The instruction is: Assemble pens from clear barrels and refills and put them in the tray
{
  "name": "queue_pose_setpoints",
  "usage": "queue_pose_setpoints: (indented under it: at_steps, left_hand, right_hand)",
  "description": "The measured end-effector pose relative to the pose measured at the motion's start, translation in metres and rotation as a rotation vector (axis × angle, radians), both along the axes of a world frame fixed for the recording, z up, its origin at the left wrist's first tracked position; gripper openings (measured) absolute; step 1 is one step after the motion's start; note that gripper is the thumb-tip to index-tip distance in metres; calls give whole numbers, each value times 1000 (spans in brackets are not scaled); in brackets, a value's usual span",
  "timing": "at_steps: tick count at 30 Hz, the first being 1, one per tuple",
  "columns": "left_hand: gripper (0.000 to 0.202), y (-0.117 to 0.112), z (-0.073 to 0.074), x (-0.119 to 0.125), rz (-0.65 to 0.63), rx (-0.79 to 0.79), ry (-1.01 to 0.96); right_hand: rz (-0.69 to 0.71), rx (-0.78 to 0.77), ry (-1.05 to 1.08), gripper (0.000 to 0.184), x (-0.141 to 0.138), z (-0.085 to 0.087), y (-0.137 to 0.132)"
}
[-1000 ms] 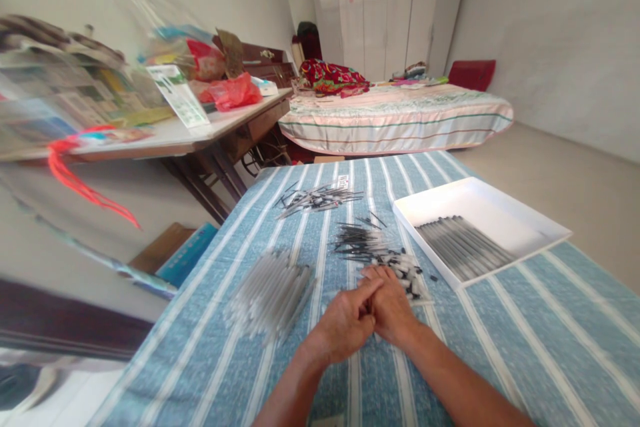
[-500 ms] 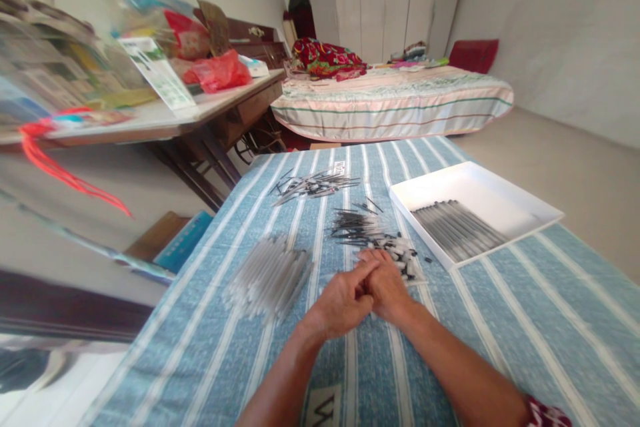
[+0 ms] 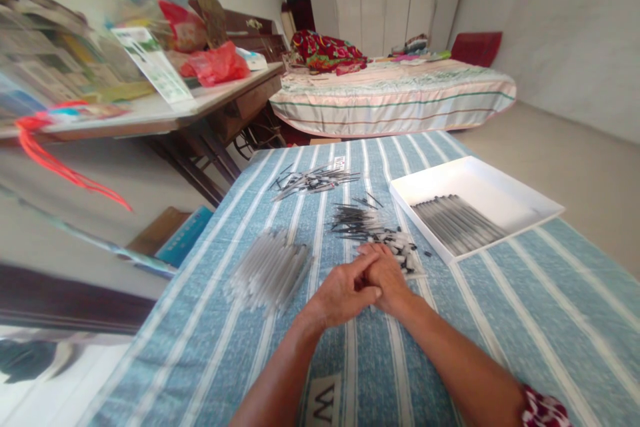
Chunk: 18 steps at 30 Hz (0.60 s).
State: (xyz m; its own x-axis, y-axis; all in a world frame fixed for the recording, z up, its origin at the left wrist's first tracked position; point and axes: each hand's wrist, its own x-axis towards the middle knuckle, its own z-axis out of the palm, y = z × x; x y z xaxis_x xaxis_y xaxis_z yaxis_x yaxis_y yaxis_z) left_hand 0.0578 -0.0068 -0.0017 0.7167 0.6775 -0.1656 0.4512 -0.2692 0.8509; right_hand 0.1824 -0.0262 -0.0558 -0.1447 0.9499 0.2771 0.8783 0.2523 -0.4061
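Observation:
My left hand [image 3: 345, 288] and my right hand [image 3: 384, 275] rest together on the table, overlapping. The left thumb and index finger stretch out against the right hand, and its other fingers are partly hidden. The right fingers lie extended, and I see nothing held in either hand. Just beyond the right hand is a heap of small white and black pen parts [image 3: 400, 247]. Behind it lie dark thin pen pieces [image 3: 354, 219]. To the left of my hands a pile of translucent grey pen barrels [image 3: 270, 270] is spread out.
A white open box [image 3: 510, 197] at the right holds a row of grey pens [image 3: 457, 221]. Loose thin refills [image 3: 317, 180] lie further back on the striped blue tablecloth [image 3: 210, 347]. A cluttered desk [image 3: 210, 103] stands left; a bed [image 3: 395, 103] stands behind.
The view has shifted slightly. My hands stay together in nearly the same pose, and the piles and the box look unchanged.

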Motion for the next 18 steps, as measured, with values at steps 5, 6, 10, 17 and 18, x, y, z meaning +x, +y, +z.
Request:
queue_pose_setpoints:
  at_steps: [5,6,10,17,18]
  left_hand:
    - [70,-1,-1,1,26,-11,-5]
    - [66,0,-3,1,19,-12,-11]
    - [62,5,-9,1,3,9,-30]
    - [73,-2,0,3,19,-25,-1]
    - [75,-3,1,4,27,-15,5]
  right_hand:
    - [3,2,9,14,1,-2,0]
    - [5,17,20,15,1,-2,-1]
    - [-6,79,45,21,1,-2,-4]
    - [-19,75,-20,12,2,-8,3]
    - [-23,69,-24,11,2,-9,4]
